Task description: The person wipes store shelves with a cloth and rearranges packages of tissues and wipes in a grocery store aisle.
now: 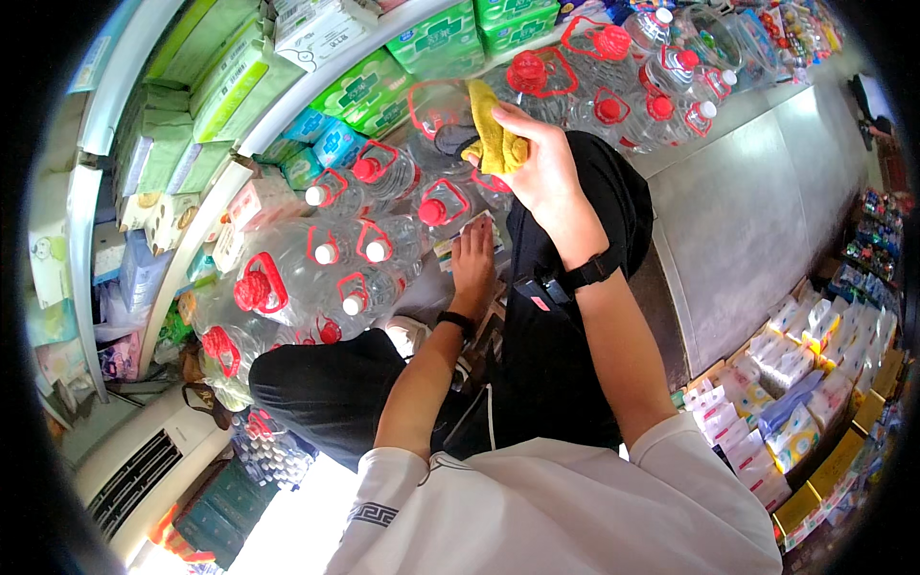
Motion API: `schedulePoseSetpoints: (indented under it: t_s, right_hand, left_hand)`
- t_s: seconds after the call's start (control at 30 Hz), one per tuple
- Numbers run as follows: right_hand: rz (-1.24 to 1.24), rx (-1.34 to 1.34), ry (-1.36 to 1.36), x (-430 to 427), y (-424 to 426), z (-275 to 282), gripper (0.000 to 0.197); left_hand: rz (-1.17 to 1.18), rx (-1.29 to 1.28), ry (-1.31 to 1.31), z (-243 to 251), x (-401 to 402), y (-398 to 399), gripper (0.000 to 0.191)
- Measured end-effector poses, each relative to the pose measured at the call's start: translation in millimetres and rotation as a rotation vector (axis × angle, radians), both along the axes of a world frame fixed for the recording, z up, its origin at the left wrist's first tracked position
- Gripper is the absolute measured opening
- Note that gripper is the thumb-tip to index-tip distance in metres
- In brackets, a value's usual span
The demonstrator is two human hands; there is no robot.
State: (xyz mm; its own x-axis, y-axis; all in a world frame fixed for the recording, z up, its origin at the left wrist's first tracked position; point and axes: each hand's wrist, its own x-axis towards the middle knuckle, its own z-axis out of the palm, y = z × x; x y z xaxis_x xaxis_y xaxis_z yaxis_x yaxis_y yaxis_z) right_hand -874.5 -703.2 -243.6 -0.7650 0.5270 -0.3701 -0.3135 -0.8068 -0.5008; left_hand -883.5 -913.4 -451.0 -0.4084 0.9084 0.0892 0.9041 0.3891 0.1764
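My right hand (540, 162) is shut on a folded yellow cloth (497, 136), raised over the bottles. Just left of the cloth stands a large clear plastic bottle (438, 104) with a red handle; a dark rounded patch shows beside the cloth. Lower down, my left hand (474, 255) reaches between my knees, fingers extended over a small printed packet (443, 253). Whether those fingers grip it cannot be seen. Near the left fingertips is a clear bottle with a red cap (433, 212). White-capped bottles (376, 250) cluster to the left.
Shelves (248, 133) with packaged tissues (438, 43) curve along the left and top. More bottles (661, 108) stand beyond my right knee. Grey floor tiles (747, 215) lie to the right, bordered by boxed packs (783, 366). A white air conditioner (147, 460) stands at lower left.
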Motion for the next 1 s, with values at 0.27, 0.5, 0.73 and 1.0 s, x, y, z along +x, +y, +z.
schedulePoseSetpoints:
  t_s: [0.27, 0.5, 0.73, 1.0]
  right_hand:
    - [-0.002, -0.012, 0.006, 0.0, -0.4, 0.2, 0.033]
    - [0.005, -0.015, -0.016, 3.8, -0.2, -2.0, 0.034]
    - [-0.003, 0.010, -0.043, 1.4, -0.2, -0.8, 0.034]
    - [0.022, 0.001, 0.042, 9.7, 12.0, -10.1, 0.035]
  left_hand:
    - [-0.055, 0.043, -0.017, -13.8, -2.8, -3.6, 0.062]
    - [-0.045, -0.078, 0.022, -4.7, 7.6, -7.2, 0.063]
    - [-0.080, -0.080, 0.126, -15.9, 5.1, -6.7, 0.064]
    - [-0.088, 0.010, -0.074, 22.4, -6.4, 11.5, 0.074]
